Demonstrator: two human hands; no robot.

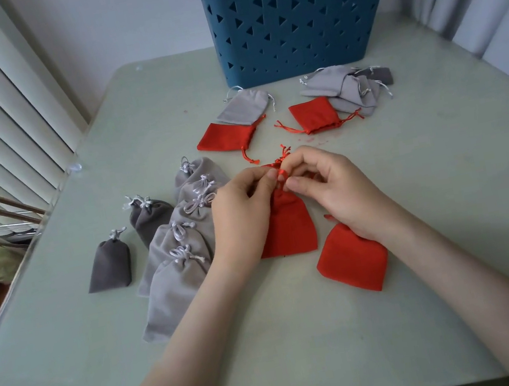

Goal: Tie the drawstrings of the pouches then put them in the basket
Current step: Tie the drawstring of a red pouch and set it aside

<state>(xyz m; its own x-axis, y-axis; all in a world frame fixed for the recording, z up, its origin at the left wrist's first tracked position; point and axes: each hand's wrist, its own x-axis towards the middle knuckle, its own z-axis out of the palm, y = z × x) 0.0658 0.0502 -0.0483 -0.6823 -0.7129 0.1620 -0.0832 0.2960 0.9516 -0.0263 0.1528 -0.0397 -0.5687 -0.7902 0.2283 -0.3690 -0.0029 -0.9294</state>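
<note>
Both hands work at the neck of the red pouch (289,224), which lies flat on the table (450,192) beneath them. The left hand (242,208) and right hand (331,193) each pinch the red drawstring (282,172) between thumb and forefinger. Pulling the ends apart evenly, low against the neck, should seat the knot. Beyond the grip lie untied pouches (314,114); farthest stands the blue basket (300,14), its inside hidden.

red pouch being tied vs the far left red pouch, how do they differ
The red pouch being tied has a gathered neck, cords pinched by the left hand and right hand; the far left red pouch lies ungathered, untouched, cords loose. Both are red with red cords.
</note>
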